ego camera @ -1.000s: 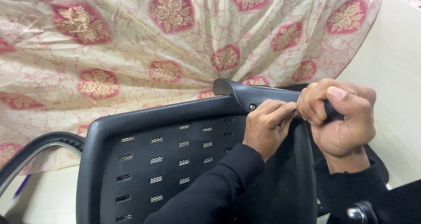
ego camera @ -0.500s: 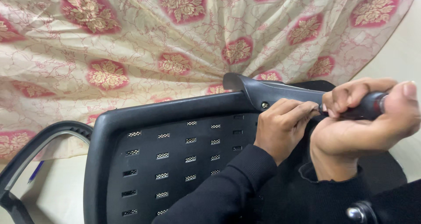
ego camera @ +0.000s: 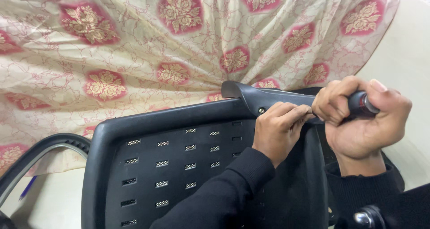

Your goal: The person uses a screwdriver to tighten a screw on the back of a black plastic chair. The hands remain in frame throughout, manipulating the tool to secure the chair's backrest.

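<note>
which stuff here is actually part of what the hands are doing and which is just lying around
In use:
right hand gripping a screwdriver handle
left hand pinching at the tip
black armrest bracket
perforated black chair back

Just about:
floral cloth
curved black armrest
blue pen
chrome knob

Left hand (ego camera: pixel 278 129): fingers curled, pinched together, black sleeve reaching forward.
Right hand (ego camera: pixel 358 117): fisted grip, thumb on top.
</note>
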